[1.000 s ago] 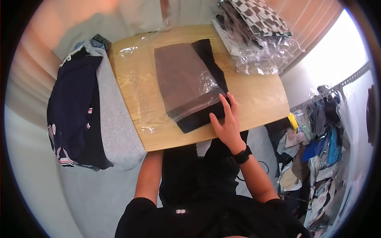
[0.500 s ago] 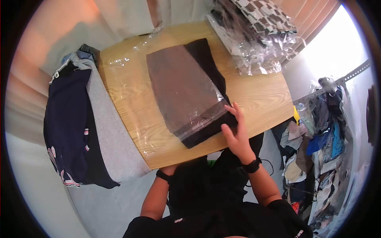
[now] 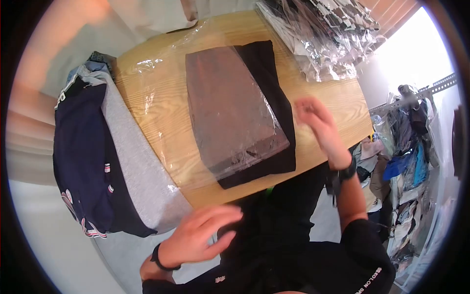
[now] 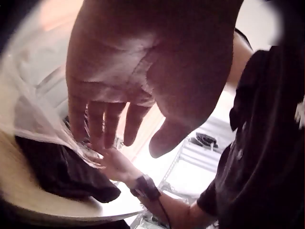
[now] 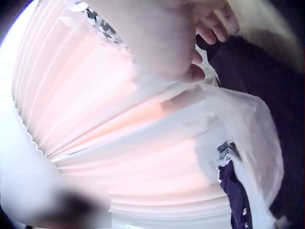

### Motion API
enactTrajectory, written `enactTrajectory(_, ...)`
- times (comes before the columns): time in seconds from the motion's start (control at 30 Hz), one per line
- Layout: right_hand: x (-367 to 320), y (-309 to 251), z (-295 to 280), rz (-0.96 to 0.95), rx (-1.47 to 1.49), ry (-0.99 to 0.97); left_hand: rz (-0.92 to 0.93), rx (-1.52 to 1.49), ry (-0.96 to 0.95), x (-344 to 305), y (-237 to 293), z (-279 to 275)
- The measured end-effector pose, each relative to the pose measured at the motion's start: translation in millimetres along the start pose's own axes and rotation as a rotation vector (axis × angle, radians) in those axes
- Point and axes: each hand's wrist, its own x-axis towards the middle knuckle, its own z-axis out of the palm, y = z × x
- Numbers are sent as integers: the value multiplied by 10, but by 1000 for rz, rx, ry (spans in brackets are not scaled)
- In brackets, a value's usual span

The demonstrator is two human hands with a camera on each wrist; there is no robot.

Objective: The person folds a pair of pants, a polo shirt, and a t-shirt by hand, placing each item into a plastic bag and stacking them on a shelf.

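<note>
A folded black garment (image 3: 283, 117) lies on the wooden table, most of it beneath a translucent plastic bag (image 3: 230, 108). The garment's right side and near edge show past the bag. My right hand (image 3: 323, 130), blurred, is raised just right of the garment, fingers loosely bent and nothing visible in them. In front of the table's near edge hovers my left hand (image 3: 200, 235), palm down. The left wrist view shows that palm (image 4: 143, 62) empty, with fingers stretched out.
Navy, black and grey clothes (image 3: 83, 142) hang over the table's left side. Bagged clothes (image 3: 323, 39) are stacked at the back right. Clear film (image 3: 152, 93) lies left of the garment. Right of the table stands a metal rack with more clothes (image 3: 406, 166).
The right hand has left the garment's near right corner and moved up and right. The left hand has come out from below the table edge. The garment looks straighter beneath the bag.
</note>
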Motion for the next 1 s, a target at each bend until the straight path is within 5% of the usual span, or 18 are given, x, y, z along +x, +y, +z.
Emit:
enactTrajectory(0.1,517,-67,32,-106,-150,-152,61,255,25,374,67,241)
enactTrajectory(0.17,862,-41,89,119,-155,-115,86,480,29,549,-27,492)
enactTrajectory(0.3,1212,8,95,125,-155,-53,-1,598,93,647,-251,760)
enactTrajectory(0.43,1322,141,6,154,235,-87,-23,620,158,584,-268,838)
enactTrajectory(0.53,1209,207,-22,147,427,-31,8,486,336,491,-318,822)
enactTrajectory(0.6,919,293,15,196,548,-81,-208,414,663,379,-328,827)
enactTrajectory(0.73,172,64,264,367,614,-115,-376,382,901,339,-459,740)
enactTrajectory(0.8,67,42,346,418,631,-124,-409,322,832,355,-529,683)
enactTrajectory(0.87,-1,-16,460,452,648,-46,-221,-245,884,477,-541,630)
enactTrajectory(0.9,-35,-49,516,450,651,-47,-220,-242,883,493,-535,596)
enactTrajectory(1.0,-74,-129,582,481,558,80,-369,-845,960,504,-521,473)
